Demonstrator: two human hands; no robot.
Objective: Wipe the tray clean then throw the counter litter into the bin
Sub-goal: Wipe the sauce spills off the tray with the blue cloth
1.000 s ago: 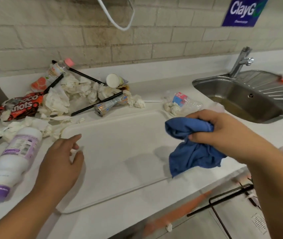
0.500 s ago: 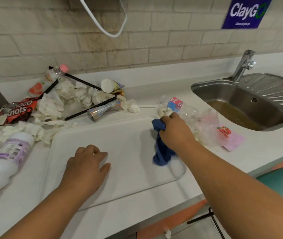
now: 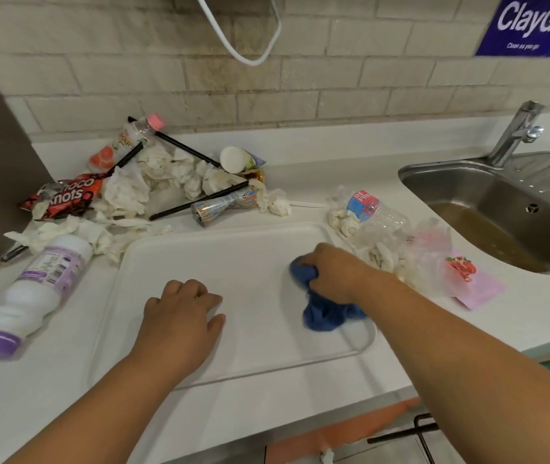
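While the right hand [image 3: 333, 274] bears down on the one blue cloth [image 3: 323, 313], its fingers curled round the bunched fabric and gripping it, the cloth lies on the right part of the single white tray [image 3: 233, 256], close to the tray's right rim. The tray sits flat on the white bench [image 3: 49, 380], in the middle of the view. The left hand [image 3: 179, 316] rests on the tray's left half, its fingers loosely bent, tips down on the surface, holding nothing. Litter lies in two groups. Behind and left of the tray there are three black straws [image 3: 200, 200], a red snack packet [image 3: 66, 195], a pink-capped bottle [image 3: 133, 135], a foil cone wrapper [image 3: 220, 205], a white-lidded cup [image 3: 233, 159] and a heap of crumpled tissues [image 3: 126, 192] too tangled to count. A white bottle with a purple cap [image 3: 35, 289] lies on its side just left of the tray, which makes two bottles on that side. To the right, a third, a crushed clear bottle [image 3: 374, 212], lies among more tissue and clear plastic beside one pink sachet [image 3: 474, 283]. Farther right, one steel sink [image 3: 501, 182] holds brownish water below one tap [image 3: 518, 132].
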